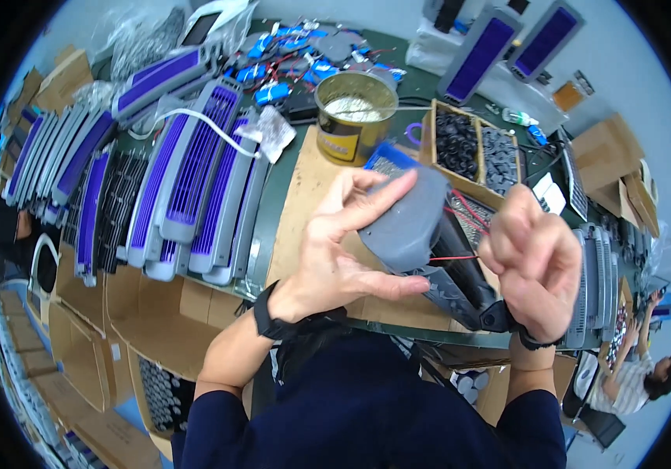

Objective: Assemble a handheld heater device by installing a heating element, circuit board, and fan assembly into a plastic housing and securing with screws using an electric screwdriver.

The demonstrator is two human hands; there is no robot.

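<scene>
Grey plastic housing sits at the centre of the view, gripped by the left hand: thumb under its lower edge, fingers spread over the top and rounded end. At three o'clock from it, the right hand is curled narrow, pinching thin red and black wires that run out of the housing. A darker ribbed part juts from below the housing toward five o'clock, its end touching the right wrist.

Both hands hover over a cardboard sheet on the green bench; the bench's near edge runs just beneath the wrists. At twelve o'clock stands an open gold tin, near the fingertips. At one o'clock a divided wooden box of black small parts lies just beside the right hand. At nine to ten o'clock a stack of purple-and-grey grille panels crowds the bench, leaving open room only on the cardboard.
</scene>
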